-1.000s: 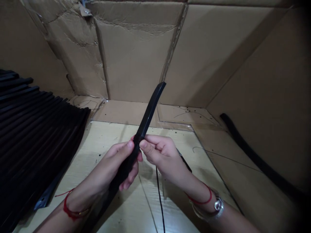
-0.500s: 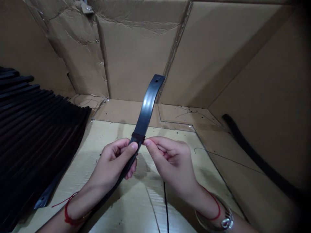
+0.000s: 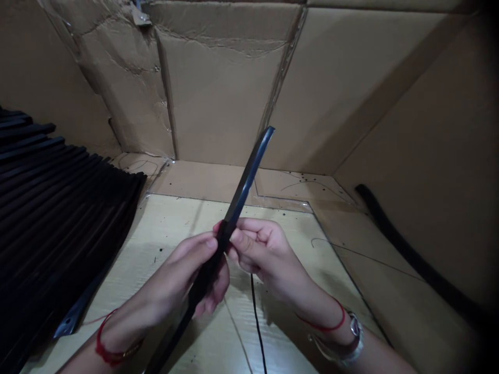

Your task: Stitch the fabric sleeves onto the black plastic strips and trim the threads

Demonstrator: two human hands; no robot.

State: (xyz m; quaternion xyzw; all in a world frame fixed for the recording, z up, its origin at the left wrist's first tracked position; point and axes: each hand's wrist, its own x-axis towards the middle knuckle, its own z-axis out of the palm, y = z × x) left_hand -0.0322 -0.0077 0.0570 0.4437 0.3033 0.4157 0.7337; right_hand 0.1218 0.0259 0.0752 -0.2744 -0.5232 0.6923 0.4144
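Note:
A long black strap [image 3: 251,174] runs up and away from me, tilted edge-on, its bare end smooth and slightly curved. My left hand [image 3: 193,257] is closed on it, thumb on the near side and fingers curled beneath. Just to the right, my right hand [image 3: 259,246] pinches at the strap's edge, where the dark covering starts. From under that hand a thin black cord [image 3: 255,317] hangs down; its upper end is hidden by the fingers.
Many dark strips [image 3: 58,218] lie stacked on the left. A pale board [image 3: 175,213] covers the work surface, with cardboard walls [image 3: 230,88] behind. Another black strip [image 3: 405,249] leans at the right, near a thin loose wire [image 3: 370,254].
The strap has been turned from showing its flat face with the end hole to nearly edge-on. My right fingers have moved in closer around its edge, and the cord has shifted left.

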